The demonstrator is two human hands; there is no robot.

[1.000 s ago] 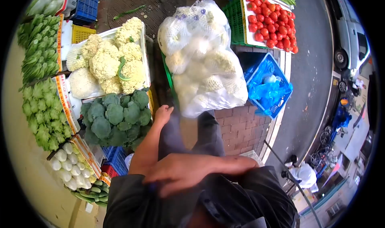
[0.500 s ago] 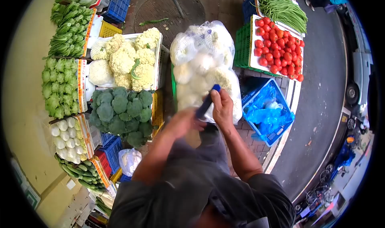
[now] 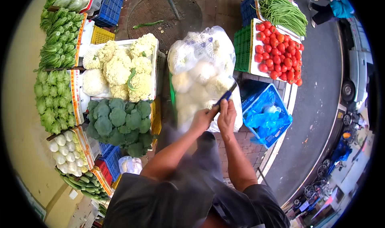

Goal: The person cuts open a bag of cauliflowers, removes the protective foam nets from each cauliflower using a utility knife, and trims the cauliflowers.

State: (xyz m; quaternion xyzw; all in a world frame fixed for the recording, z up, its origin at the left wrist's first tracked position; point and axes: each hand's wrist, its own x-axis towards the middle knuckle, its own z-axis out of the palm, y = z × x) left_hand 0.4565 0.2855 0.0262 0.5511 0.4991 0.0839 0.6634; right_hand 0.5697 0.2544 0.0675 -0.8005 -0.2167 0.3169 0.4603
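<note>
A knife [image 3: 227, 95] with a blue handle and a thin dark blade points up and right over a clear plastic bag [image 3: 200, 77] of white, net-wrapped cauliflower heads. My left hand [image 3: 203, 119] is closed round the lower end of the handle. Right beside it, my right hand [image 3: 227, 118] has its fingers pressed together against the handle. Both hands are above the near end of the bag, which rests in a green crate [image 3: 172, 89].
Broccoli [image 3: 120, 124] and a white box of cauliflower [image 3: 120, 69] are on the left. A blue crate [image 3: 268, 116] with blue plastic bags, tomatoes [image 3: 278, 53] and green beans [image 3: 280, 9] stand right. Someone in blue [image 3: 341, 7] is by the road.
My hands have come up and together over the bag from near my body. The dark blue object seen half a second ago now shows a bare blade. The view has shifted.
</note>
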